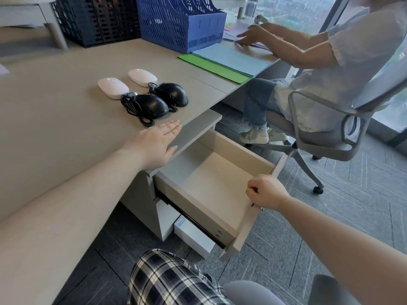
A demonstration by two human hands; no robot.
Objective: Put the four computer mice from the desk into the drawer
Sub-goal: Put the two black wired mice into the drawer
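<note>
Four light, smooth, rigid mice [143, 93], two trailing loose cords, were judged best gripped across the sides; the left hand [154, 146] was flat and empty, the right hand [266, 192] seemingly closed on the drawer [242, 157] front.

2 white mice [113, 88], 2 black corded mice [152, 105] on desk [55, 111], drawer [211, 172] open

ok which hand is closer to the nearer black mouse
Left. The left hand lies flat on the desk edge just in front of the nearer black mouse; the right hand is down at the open drawer's front.
</note>
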